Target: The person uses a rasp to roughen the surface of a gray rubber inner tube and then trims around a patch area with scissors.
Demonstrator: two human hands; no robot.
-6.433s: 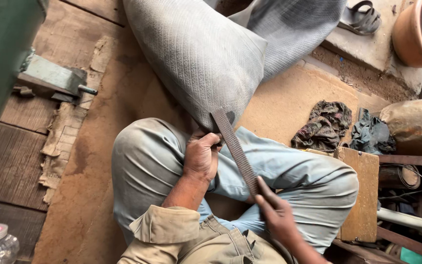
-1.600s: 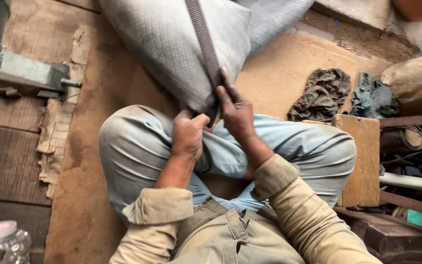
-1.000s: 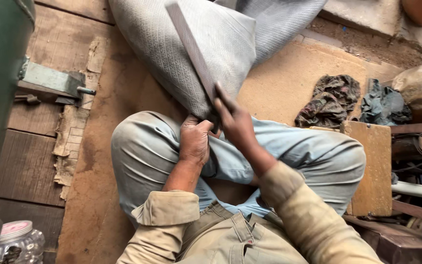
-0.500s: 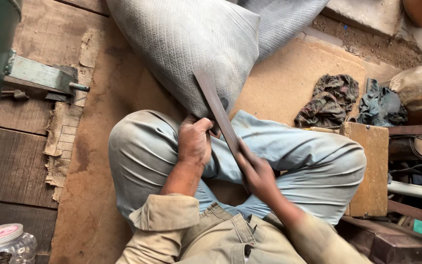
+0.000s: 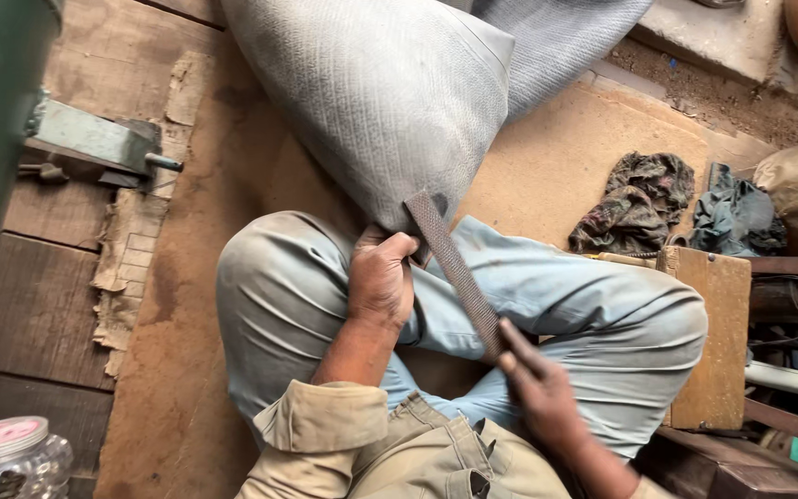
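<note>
While the person sits cross-legged in the middle of the frame, the right hand point(image 5: 542, 393) closes its fingers around the lower end of a long flat metal file point(image 5: 454, 273), which slants up toward the centre. The left hand point(image 5: 382, 277) is clenched shut just left of the file's upper end; what it grips is hidden. Above them, a grey woven sack point(image 5: 371, 102) fills the upper centre, and crumpled rags point(image 5: 634, 199) lie at right.

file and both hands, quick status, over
Left hand fisted at the file's tip. Right hand fingers on its near end. File slants across the lap. Grey sack behind the tip.
</note>
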